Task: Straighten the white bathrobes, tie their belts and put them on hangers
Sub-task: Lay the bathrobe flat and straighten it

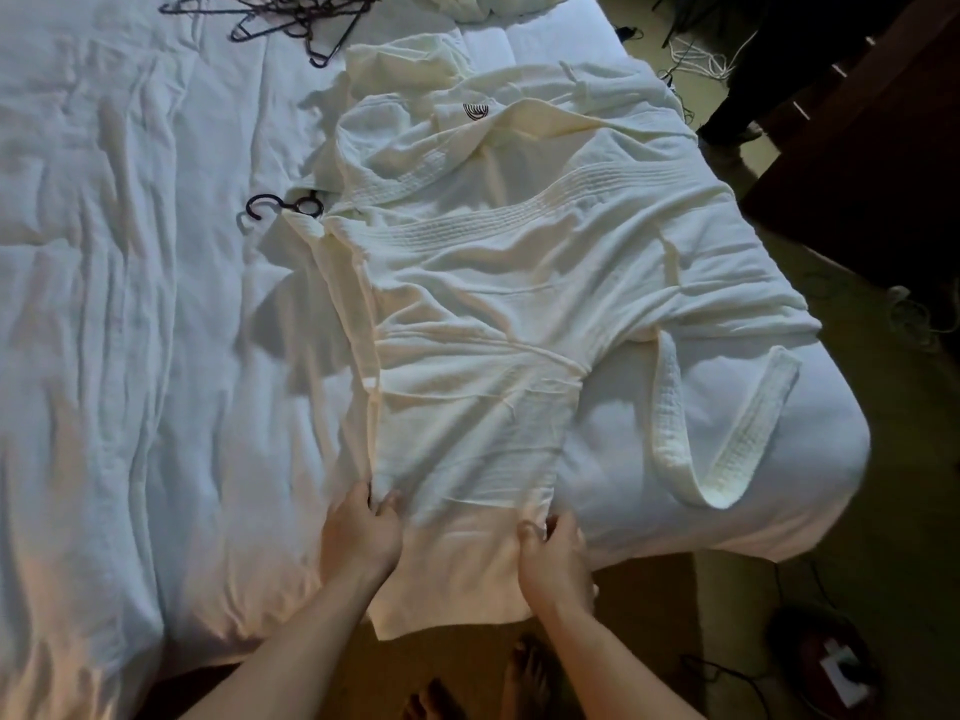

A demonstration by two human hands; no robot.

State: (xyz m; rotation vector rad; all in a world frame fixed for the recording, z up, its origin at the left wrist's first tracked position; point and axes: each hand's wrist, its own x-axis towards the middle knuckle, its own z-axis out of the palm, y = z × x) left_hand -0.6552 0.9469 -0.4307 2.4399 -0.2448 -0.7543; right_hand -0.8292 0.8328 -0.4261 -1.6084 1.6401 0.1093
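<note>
A white waffle bathrobe (493,283) lies spread across the right part of the bed, collar toward the far left, hem hanging over the near edge. A dark hanger (283,206) sticks out of its neck, only the hook showing. My left hand (361,532) pinches the robe's left lower edge. My right hand (556,556) grips the right lower edge. The belt (727,439) trails loose in a loop on the bed to the right, untied. A dark logo (475,111) shows near the collar.
A heap of dark hangers (280,18) lies at the far edge of the bed (104,304). More white cloth (483,5) is bunched at the top. Cables (696,59) and a dark cabinet (872,163) stand on the right; a red-and-white object (826,662) sits on the floor.
</note>
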